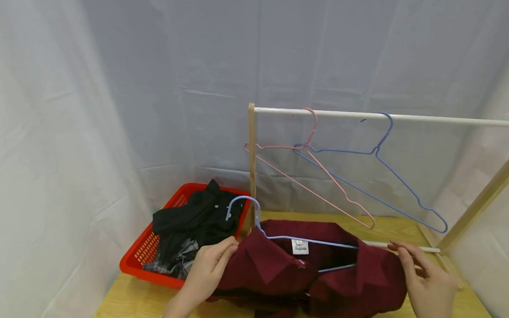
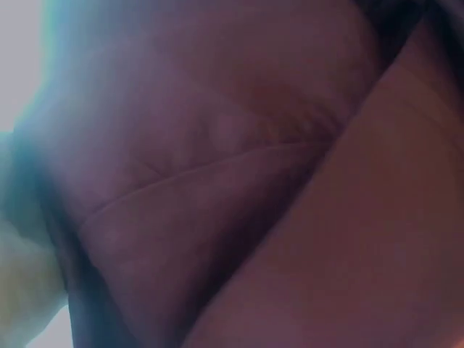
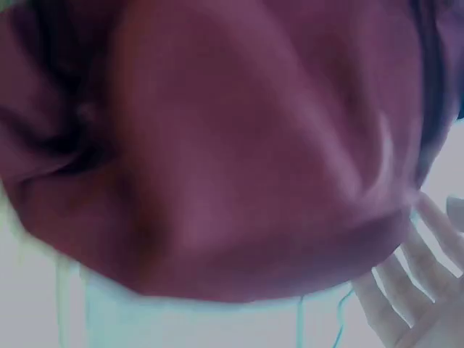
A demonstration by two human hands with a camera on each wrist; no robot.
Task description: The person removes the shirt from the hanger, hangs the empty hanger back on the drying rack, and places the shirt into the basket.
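A dark red shirt [image 1: 317, 279] lies bunched on the wooden table [image 1: 132, 302], with a light blue wire hanger [image 1: 251, 208] threaded through its collar. My left hand [image 1: 210, 266] grips the shirt's left shoulder, fingers curled over the cloth. At the garment's right edge my right hand [image 1: 426, 281] touches the cloth with straight fingers. The left wrist view is a blur of red shirt fabric [image 2: 181, 181] close to the lens. In the right wrist view the shirt [image 3: 232, 159] fills the frame, and straight, spread fingers [image 3: 406, 290] show at the lower right.
A wooden rack with a white rail [image 1: 392, 117] stands behind the shirt. An empty pink hanger [image 1: 318, 185] and an empty blue hanger [image 1: 395, 173] hang from it. A red basket [image 1: 141, 255] holding dark clothes [image 1: 194, 221] sits at the left. White curtains surround the table.
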